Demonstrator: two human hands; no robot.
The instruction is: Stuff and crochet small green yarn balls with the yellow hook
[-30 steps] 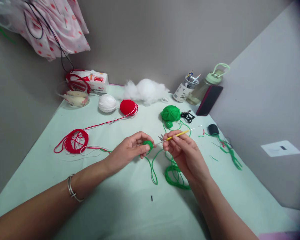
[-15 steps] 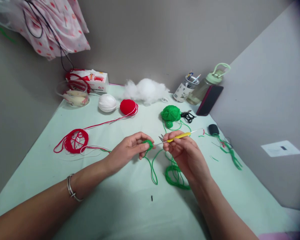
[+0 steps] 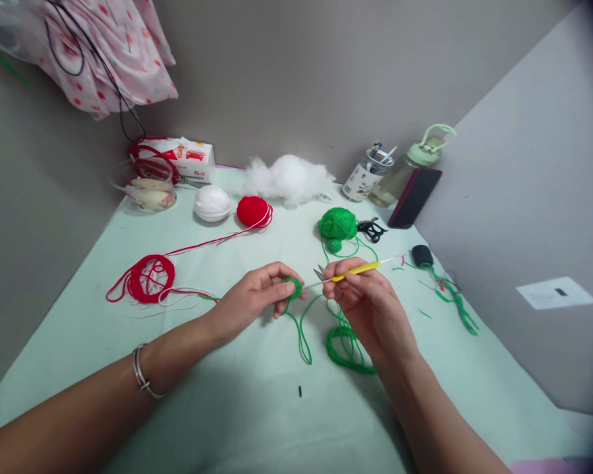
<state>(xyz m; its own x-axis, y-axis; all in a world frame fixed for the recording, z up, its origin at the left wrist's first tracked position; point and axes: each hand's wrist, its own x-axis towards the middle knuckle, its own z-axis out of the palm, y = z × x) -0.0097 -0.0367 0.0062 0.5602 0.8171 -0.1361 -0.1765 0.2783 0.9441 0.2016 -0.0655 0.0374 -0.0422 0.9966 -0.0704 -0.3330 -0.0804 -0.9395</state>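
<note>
My left hand is closed in a pinch on a small round green crochet piece above the pale green table. My right hand is closed on a yellow-handled crochet hook, whose metal tip points left into the green piece. Green yarn trails from the piece down into a loose coil on the table under my right hand. A strand leads back toward the green yarn ball behind my hands.
A red yarn ball, a white yarn ball and white stuffing lie at the back. Loose red yarn lies left. Black scissors, a pen jar, a bottle, a phone and a tissue box stand behind.
The hook's rear end has dipped slightly and its tip has pushed a little further into the green piece. Both hands stay in nearly the same place.
</note>
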